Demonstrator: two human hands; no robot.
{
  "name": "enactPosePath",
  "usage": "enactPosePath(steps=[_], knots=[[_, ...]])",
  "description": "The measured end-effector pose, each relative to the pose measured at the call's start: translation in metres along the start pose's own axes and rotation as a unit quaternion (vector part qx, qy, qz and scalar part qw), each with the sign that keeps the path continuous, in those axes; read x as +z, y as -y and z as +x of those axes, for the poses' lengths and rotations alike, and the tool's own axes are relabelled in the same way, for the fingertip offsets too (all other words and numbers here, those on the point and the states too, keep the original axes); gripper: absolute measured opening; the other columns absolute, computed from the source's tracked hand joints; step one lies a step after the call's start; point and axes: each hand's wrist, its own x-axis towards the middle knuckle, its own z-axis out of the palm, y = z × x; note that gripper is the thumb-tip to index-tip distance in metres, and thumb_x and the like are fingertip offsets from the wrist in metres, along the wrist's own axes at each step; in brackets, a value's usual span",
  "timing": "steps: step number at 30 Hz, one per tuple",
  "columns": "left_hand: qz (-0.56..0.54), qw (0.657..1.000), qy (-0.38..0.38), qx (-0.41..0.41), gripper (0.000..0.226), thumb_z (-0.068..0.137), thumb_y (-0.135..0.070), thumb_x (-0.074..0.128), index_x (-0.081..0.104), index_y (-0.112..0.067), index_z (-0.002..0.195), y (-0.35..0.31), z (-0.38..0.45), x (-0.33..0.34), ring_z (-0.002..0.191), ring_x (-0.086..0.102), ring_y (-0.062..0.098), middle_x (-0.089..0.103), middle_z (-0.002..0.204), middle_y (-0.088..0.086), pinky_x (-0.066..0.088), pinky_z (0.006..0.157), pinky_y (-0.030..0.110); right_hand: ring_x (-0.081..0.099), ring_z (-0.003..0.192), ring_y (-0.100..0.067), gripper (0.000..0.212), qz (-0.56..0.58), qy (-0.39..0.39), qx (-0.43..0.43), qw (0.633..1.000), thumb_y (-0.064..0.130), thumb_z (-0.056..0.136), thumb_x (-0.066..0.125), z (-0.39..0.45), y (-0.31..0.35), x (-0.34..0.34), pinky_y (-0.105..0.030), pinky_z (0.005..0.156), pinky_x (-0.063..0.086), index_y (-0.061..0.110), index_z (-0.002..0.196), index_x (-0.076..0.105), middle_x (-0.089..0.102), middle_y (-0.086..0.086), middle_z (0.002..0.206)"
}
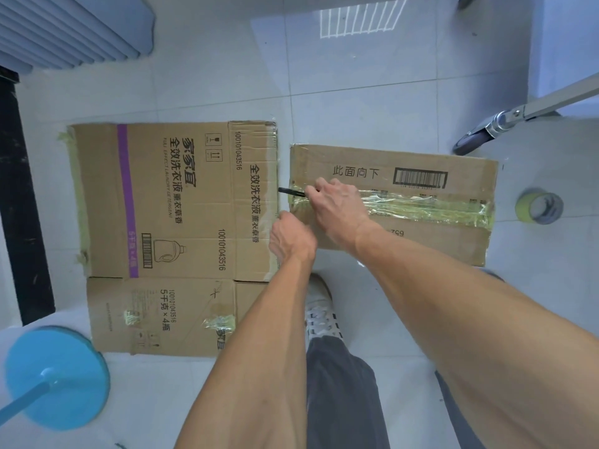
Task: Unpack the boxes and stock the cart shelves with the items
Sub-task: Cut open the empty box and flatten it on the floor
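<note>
A single wide-angle view from the person's head looks almost straight down at the pale tiled floor [372, 102]; two brown cardboard boxes [405, 202] lie centre frame at arm's reach; both forearms enter from the bottom edge; straight lines bow near the borders.

The black tool [291, 191] is largely hidden by the right hand [337, 210]. The blue stand [55, 377] and the caster's frame [551, 102] are cut off by the edges.
</note>
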Motion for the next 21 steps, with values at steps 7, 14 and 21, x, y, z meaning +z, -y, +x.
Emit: enactPosePath(steps=[7,14,21], knots=[[-0.021,0.999,0.000,-0.026,0.015,0.094,-0.012,0.055,0.066,-0.010,0.103,0.004,0.002,-0.003,0.097,0.064,0.032,0.068,0.107,0.014,0.046,0.073,0.035,0.046,0.080,-0.023,0.016,-0.042,0.034,-0.006,0.999,0.016,0.097,0.048,0.017,0.018,-0.014,-0.034,0.069,0.040,0.010,0.109,0.058,0.049,-0.007,0.089],[-0.014,1.000,0.014,-0.022,0.023,0.092,-0.020,0.059,0.061,-0.008,0.112,0.002,0.000,-0.006,0.105,0.060,0.034,0.065,0.113,0.015,0.046,0.082,0.036,0.058,0.092,-0.024,0.021,-0.067,0.051,0.017,0.996,0.010,0.097,0.046,0.000,-0.010,-0.005,-0.034,0.072,0.045,0.013,0.110,0.061,0.063,-0.006,0.104],[-0.011,0.998,-0.035,-0.053,0.030,0.092,-0.012,0.059,0.053,-0.006,0.121,-0.012,-0.013,0.004,0.109,0.059,0.034,0.060,0.120,0.017,0.049,0.089,0.043,0.050,0.073,-0.020,0.031,-0.171,0.119,0.104,0.973,0.005,0.100,0.037,-0.074,-0.128,-0.002,-0.031,0.063,0.045,0.016,0.097,0.066,0.051,-0.002,0.077]])
